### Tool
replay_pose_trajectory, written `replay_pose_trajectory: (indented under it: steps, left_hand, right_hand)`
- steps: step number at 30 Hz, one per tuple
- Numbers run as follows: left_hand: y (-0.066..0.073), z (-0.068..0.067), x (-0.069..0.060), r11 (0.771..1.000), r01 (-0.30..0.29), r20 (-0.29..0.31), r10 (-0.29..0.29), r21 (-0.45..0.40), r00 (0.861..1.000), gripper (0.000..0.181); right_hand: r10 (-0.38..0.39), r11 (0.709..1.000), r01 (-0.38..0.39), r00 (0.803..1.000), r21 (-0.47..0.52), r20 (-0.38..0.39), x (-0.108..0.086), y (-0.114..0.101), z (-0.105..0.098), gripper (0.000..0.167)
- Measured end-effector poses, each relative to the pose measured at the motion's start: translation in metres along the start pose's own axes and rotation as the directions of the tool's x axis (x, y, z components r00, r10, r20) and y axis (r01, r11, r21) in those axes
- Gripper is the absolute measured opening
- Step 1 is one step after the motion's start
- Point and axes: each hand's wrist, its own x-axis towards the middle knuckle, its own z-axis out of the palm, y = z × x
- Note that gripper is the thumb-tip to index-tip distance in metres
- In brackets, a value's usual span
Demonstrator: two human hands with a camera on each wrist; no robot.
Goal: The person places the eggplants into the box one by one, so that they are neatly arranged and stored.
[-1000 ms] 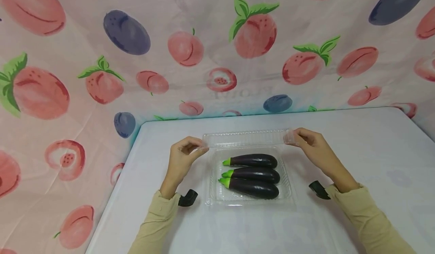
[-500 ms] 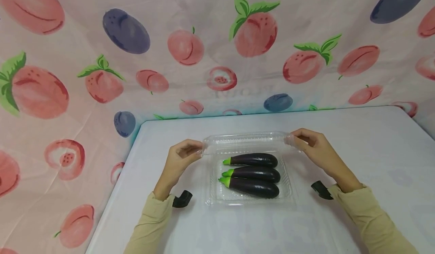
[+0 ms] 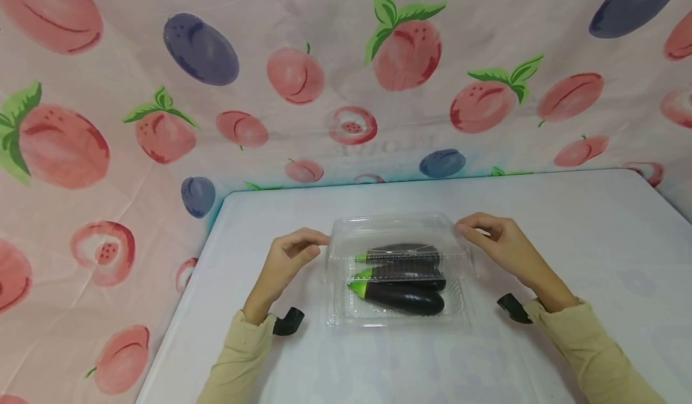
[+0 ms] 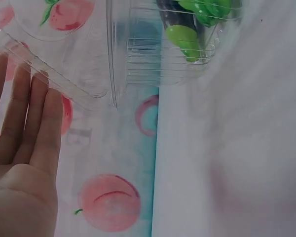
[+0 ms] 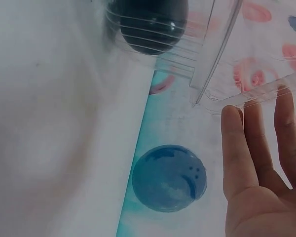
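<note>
A clear plastic clamshell container (image 3: 400,325) lies on the table, with three dark eggplants (image 3: 404,298) with green stem ends in its base. Its hinged lid (image 3: 389,229) tilts forward over the rear eggplants, partly raised. My left hand (image 3: 278,266) is at the lid's left edge; in the left wrist view its straight fingers (image 4: 45,128) touch the lid's rim. At the lid's right edge is my right hand (image 3: 500,245). Extended fingers (image 5: 235,148) meet the rim in the right wrist view. Neither thumb shows in the wrist views.
The table (image 3: 346,368) has a white covering. A fruit-print curtain (image 3: 335,62) hangs behind it and along the left. A black wrist mount (image 3: 289,322) sits by the left cuff, another mount (image 3: 513,308) by the right.
The lid has swung forward and down from standing upright, now covering the rear eggplants. Both hands have eased from gripping its ends to touching its edges with loosened fingers.
</note>
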Motion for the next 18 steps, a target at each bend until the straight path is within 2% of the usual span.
replay_pose_trajectory:
  steps: [5,12,18]
  left_hand:
    - [-0.0002,0.0029,-0.0022,1.000,0.024,0.008,-0.024,-0.011,1.000,0.016]
    - [0.0015,0.0061,-0.0048,0.999,0.036,0.010,-0.036,0.030,0.999,0.017]
    - [-0.0017,0.0085,-0.0076,0.996,0.068,0.011,-0.069,0.057,0.998,0.018]
  right_hand:
    - [0.000,1.000,0.000,1.000,0.003,0.017,-0.0020,0.0007,0.0013,0.024]
    - [-0.022,1.000,0.022,0.999,0.012,0.032,-0.0028,0.0021,0.0025,0.019]
    - [0.006,1.000,-0.006,0.998,0.008,0.058,-0.0024,0.0049,0.0030,0.020]
